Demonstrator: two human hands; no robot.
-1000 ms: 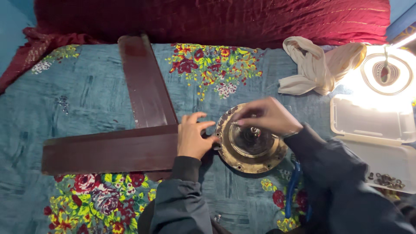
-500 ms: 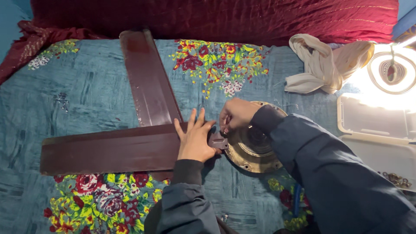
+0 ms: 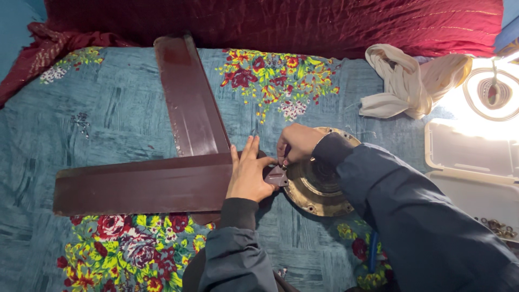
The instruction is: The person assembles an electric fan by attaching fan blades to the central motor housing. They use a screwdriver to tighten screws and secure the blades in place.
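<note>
A round brass-coloured fan motor housing lies on a teal flowered bedsheet. Two dark brown fan blades lie beside it: one stretches left, the other runs up towards the pillow. My left hand presses flat on the inner end of the left-pointing blade, by its grey metal bracket. My right hand pinches something small, too small to name, right above that bracket at the housing's rim. Both arms wear dark sleeves.
A dark red pillow lines the far edge. A crumpled cream cloth lies at upper right. An open white plastic box with small metal parts sits at right, under a bright lamp glare with a coiled wire.
My right hand has moved from the top of the housing to its left rim at the blade bracket. My left hand has slid onto the blade end and flattened there.
</note>
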